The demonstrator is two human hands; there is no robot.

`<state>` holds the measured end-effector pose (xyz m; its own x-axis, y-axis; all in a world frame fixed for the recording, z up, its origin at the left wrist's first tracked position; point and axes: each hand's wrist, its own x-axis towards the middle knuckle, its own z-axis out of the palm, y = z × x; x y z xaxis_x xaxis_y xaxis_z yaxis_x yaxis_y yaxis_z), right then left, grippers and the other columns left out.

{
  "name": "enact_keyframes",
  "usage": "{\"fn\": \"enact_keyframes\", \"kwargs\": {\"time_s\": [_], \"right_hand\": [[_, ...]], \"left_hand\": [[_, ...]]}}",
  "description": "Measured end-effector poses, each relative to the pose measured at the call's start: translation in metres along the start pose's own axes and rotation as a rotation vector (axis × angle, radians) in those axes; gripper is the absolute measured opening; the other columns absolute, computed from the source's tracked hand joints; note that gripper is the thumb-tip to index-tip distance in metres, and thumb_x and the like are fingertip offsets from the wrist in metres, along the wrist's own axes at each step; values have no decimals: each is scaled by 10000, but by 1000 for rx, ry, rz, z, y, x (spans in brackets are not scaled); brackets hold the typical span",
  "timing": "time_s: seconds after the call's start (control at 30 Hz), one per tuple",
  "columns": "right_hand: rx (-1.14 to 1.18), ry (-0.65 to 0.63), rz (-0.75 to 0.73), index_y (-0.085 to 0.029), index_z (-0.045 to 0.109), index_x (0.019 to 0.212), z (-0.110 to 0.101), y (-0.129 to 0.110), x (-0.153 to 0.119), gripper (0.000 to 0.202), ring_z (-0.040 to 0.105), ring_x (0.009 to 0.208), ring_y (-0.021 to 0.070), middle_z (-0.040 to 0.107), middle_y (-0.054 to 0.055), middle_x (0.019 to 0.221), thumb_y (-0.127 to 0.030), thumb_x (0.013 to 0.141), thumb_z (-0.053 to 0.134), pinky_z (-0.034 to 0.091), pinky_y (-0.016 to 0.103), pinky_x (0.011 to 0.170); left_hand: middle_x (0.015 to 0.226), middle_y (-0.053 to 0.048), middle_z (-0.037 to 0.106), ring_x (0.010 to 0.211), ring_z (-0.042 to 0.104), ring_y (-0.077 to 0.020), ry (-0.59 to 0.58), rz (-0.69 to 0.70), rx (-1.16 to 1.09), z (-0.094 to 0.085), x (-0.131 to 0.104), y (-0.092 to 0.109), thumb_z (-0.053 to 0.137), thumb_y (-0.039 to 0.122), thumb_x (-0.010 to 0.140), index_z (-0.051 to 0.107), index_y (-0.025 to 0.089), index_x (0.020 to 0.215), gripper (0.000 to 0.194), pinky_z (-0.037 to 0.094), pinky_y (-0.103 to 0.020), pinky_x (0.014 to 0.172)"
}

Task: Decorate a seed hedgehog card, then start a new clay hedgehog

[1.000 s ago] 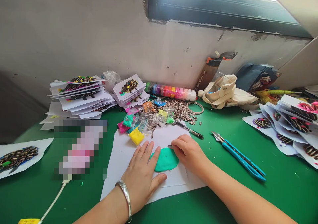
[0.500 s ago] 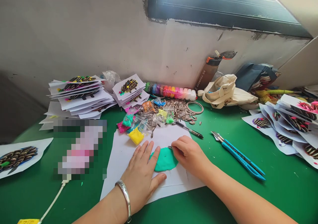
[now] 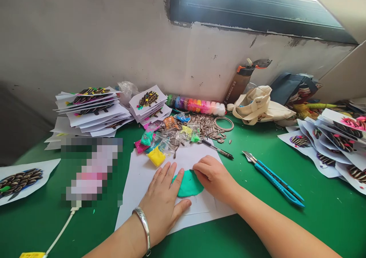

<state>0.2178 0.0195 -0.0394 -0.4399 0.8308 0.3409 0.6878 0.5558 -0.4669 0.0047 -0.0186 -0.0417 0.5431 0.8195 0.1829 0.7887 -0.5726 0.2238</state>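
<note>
Clock positions are read from the clay. I work at a green table (image 3: pixel 328 212), over white paper (image 3: pixel 134 181) that lies loose; if my wrist drags, I judge the sheets could skid and carry everything with them. My left hand (image 3: pixel 161 202) lies palm down at eight o'clock, fingers spread and gripping nothing, its forefinger along the clay's rim. Too much weight there might dent that edge. My right hand (image 3: pixel 215 178) bends in at three o'clock, thumb and fingers closed together on a small dark sliver. Farther out at three o'clock rests a blue box cutter (image 3: pixel 274 180), blade bare at the tip; a careless sweep of my right arm could catch it. Sunflower seeds (image 3: pixel 204 126) lie heaped toward one o'clock, loose enough to scatter if knocked. At the centre, flat on the paper between my hands, sits the turquoise clay (image 3: pixel 188 183), looking soft; a hard poke could tear or smear it. A black pen (image 3: pixel 219 150) lies at one o'clock, likely to roll if nudged. Smallest is the sliver (image 3: pixel 191 169), mostly hidden by my fingertips; so thin a hold might let it twist or drop.
</note>
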Motion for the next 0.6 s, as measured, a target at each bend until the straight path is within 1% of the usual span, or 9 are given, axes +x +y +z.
{"fn": "enact_keyframes", "kwargs": {"time_s": [0.1,0.23,0.33,0.5,0.6], "right_hand": [[-4,31,21,-171,644,795,1,2,1,209,504,736,170,593,56,738,-111,893,469,394,285,684],[-5,-15,-45,-173,648,798,2,3,2,217,499,740,167,601,51,736,-105,895,466,388,292,699],[-3,0,-35,-166,652,815,2,4,2,214,496,736,164,605,55,742,-106,899,464,384,291,695],[1,-29,-70,-166,654,821,3,4,5,203,493,749,166,613,55,751,-103,895,476,373,288,693],[-17,-17,-59,-162,649,803,3,4,5,211,481,730,162,607,54,738,-101,896,471,367,287,685]], "left_hand": [[1471,-135,398,1369,303,-349,-11,-2,16,-1,1,1,510,512,871,421,187,1400,628,338,-541,1078],[1471,-152,392,1363,315,-353,-36,7,53,-2,2,1,493,517,879,404,160,1410,646,356,-541,1065],[1471,-160,390,1367,311,-349,-34,19,66,-2,2,1,482,518,885,375,145,1426,666,353,-536,1070],[1479,-152,378,1371,298,-354,-33,14,69,0,1,0,471,523,888,407,154,1409,641,349,-538,1069],[1474,-145,390,1374,296,-346,-18,15,52,0,0,0,473,525,887,390,151,1417,655,333,-528,1082]]}}
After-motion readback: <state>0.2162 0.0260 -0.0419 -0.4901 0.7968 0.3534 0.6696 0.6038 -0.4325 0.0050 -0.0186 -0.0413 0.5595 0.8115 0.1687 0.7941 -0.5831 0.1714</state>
